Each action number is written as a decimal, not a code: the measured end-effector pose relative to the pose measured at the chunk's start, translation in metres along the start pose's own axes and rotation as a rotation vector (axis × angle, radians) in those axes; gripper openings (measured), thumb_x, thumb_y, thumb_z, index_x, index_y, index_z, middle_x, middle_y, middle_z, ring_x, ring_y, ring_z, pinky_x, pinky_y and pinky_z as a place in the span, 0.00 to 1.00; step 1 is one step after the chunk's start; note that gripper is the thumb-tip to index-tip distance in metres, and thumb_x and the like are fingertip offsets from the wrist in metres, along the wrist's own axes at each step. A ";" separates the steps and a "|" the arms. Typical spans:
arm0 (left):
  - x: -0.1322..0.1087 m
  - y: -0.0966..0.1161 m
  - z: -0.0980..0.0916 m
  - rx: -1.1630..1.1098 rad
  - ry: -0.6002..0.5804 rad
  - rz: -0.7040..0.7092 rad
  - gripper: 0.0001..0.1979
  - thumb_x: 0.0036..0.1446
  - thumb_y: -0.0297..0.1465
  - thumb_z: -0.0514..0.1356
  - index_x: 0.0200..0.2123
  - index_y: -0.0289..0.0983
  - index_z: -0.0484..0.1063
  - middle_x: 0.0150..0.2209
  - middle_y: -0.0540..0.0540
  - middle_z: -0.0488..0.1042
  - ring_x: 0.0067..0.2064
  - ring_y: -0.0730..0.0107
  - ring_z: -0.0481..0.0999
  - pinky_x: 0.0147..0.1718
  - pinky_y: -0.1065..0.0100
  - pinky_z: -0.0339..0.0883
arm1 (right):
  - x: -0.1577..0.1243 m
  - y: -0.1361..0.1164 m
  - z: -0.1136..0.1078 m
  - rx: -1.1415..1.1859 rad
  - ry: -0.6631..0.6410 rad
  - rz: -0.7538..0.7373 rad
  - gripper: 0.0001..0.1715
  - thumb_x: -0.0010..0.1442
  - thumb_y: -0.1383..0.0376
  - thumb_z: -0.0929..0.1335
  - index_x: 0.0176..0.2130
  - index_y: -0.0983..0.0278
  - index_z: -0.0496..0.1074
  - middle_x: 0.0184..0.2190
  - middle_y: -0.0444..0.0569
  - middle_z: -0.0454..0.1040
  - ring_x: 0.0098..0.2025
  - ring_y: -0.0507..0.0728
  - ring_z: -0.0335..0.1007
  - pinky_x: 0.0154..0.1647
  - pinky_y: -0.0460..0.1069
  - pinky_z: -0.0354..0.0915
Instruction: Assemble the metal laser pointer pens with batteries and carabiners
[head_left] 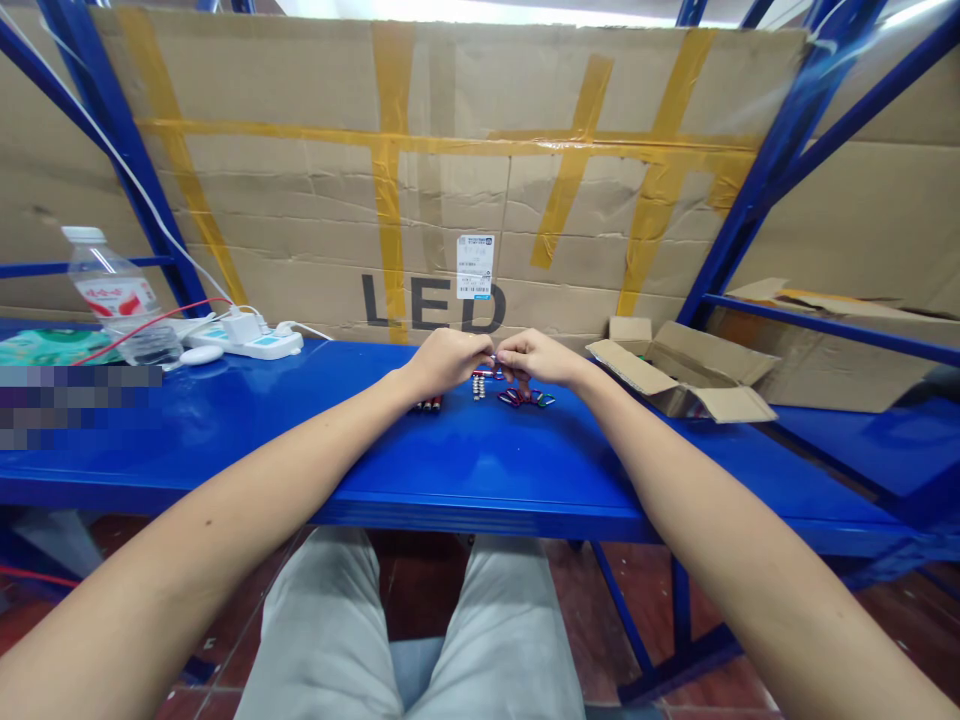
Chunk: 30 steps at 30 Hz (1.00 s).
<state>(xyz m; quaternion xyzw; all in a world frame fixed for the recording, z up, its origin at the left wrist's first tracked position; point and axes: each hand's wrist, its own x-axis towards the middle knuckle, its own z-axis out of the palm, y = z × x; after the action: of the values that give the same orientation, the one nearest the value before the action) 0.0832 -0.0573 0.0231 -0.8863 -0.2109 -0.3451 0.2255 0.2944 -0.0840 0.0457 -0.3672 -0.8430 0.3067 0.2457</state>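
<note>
My left hand [446,362] and my right hand [536,358] are curled close together over the blue steel bench [480,465], their fingertips nearly meeting. A small red-and-silver part [489,372] shows between them, partly hidden by my fingers. Just below my left hand lies a short row of dark, red-tipped cylinders [427,404]. A small stack of silver pieces [478,387] stands under the gap between my hands. Several coloured metal clips [525,397] lie beneath my right hand.
An open cardboard box [679,375] sits to the right on the bench. On the left are a plastic water bottle [112,290], a white power strip [255,345] with a plugged-in adapter, and a red wire [150,328]. A taped cardboard sheet [431,200] stands behind the bench.
</note>
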 end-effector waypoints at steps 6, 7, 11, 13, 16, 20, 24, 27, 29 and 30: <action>0.001 0.002 -0.002 -0.054 -0.011 -0.050 0.07 0.62 0.30 0.59 0.35 0.37 0.77 0.30 0.46 0.81 0.31 0.67 0.79 0.29 0.69 0.63 | 0.006 0.005 -0.001 -0.013 0.118 -0.079 0.14 0.52 0.59 0.74 0.31 0.65 0.69 0.27 0.45 0.71 0.25 0.50 0.65 0.26 0.46 0.61; 0.001 0.002 -0.003 -0.062 -0.015 -0.060 0.06 0.61 0.29 0.59 0.34 0.37 0.77 0.30 0.46 0.81 0.31 0.67 0.79 0.29 0.69 0.63 | 0.007 0.007 -0.001 0.023 0.149 -0.096 0.16 0.47 0.62 0.76 0.32 0.64 0.68 0.30 0.45 0.72 0.29 0.51 0.67 0.28 0.47 0.64; 0.000 0.003 -0.004 -0.082 -0.019 -0.085 0.05 0.60 0.29 0.59 0.34 0.38 0.76 0.29 0.47 0.80 0.30 0.67 0.78 0.29 0.70 0.62 | 0.011 0.012 0.002 0.093 0.203 -0.116 0.19 0.43 0.67 0.76 0.31 0.63 0.64 0.31 0.44 0.71 0.32 0.53 0.69 0.30 0.47 0.66; 0.000 0.003 -0.005 -0.085 -0.022 -0.095 0.05 0.60 0.29 0.59 0.34 0.38 0.76 0.29 0.47 0.80 0.30 0.67 0.78 0.29 0.70 0.62 | 0.010 0.010 0.003 0.089 0.198 -0.096 0.16 0.46 0.66 0.74 0.31 0.63 0.64 0.28 0.44 0.71 0.29 0.52 0.68 0.27 0.46 0.65; 0.000 0.003 -0.004 -0.081 -0.036 -0.104 0.05 0.60 0.29 0.60 0.34 0.37 0.76 0.29 0.46 0.80 0.31 0.65 0.78 0.29 0.69 0.62 | 0.006 0.005 0.003 0.069 0.185 -0.059 0.15 0.50 0.62 0.74 0.32 0.64 0.65 0.24 0.43 0.69 0.23 0.49 0.63 0.21 0.45 0.60; 0.000 0.001 -0.002 -0.047 -0.031 -0.089 0.05 0.60 0.28 0.59 0.34 0.37 0.76 0.30 0.45 0.80 0.30 0.65 0.78 0.29 0.68 0.62 | 0.002 0.001 0.003 0.009 0.147 -0.025 0.15 0.56 0.56 0.72 0.32 0.65 0.68 0.22 0.43 0.68 0.19 0.48 0.59 0.18 0.44 0.57; -0.001 0.001 0.000 -0.020 -0.025 -0.036 0.06 0.62 0.28 0.58 0.35 0.36 0.75 0.31 0.45 0.81 0.31 0.66 0.79 0.29 0.69 0.62 | 0.003 0.003 0.002 -0.015 0.131 -0.022 0.13 0.58 0.58 0.70 0.31 0.66 0.69 0.22 0.43 0.69 0.19 0.48 0.62 0.19 0.44 0.60; 0.000 0.003 -0.002 0.008 -0.031 0.000 0.08 0.63 0.29 0.56 0.34 0.36 0.75 0.31 0.45 0.80 0.31 0.67 0.79 0.28 0.70 0.61 | 0.005 0.007 0.001 0.027 0.117 -0.018 0.12 0.58 0.60 0.69 0.29 0.65 0.68 0.21 0.43 0.68 0.18 0.48 0.61 0.19 0.44 0.60; 0.000 0.004 -0.003 0.026 -0.042 0.018 0.09 0.64 0.29 0.55 0.34 0.37 0.75 0.30 0.46 0.80 0.31 0.68 0.78 0.28 0.71 0.60 | 0.005 0.010 0.001 0.069 0.098 -0.025 0.13 0.58 0.60 0.69 0.28 0.65 0.68 0.19 0.42 0.66 0.17 0.48 0.61 0.17 0.44 0.59; 0.000 0.005 -0.004 0.039 -0.049 0.024 0.10 0.64 0.29 0.55 0.33 0.37 0.75 0.30 0.46 0.80 0.31 0.68 0.78 0.27 0.71 0.60 | 0.005 0.010 0.000 0.094 0.083 -0.030 0.14 0.58 0.59 0.70 0.27 0.65 0.67 0.18 0.41 0.64 0.16 0.48 0.61 0.17 0.44 0.58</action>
<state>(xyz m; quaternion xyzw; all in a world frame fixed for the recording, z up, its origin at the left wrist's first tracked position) 0.0839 -0.0633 0.0246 -0.8925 -0.2122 -0.3164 0.2415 0.2957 -0.0744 0.0391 -0.3551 -0.8221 0.3268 0.3020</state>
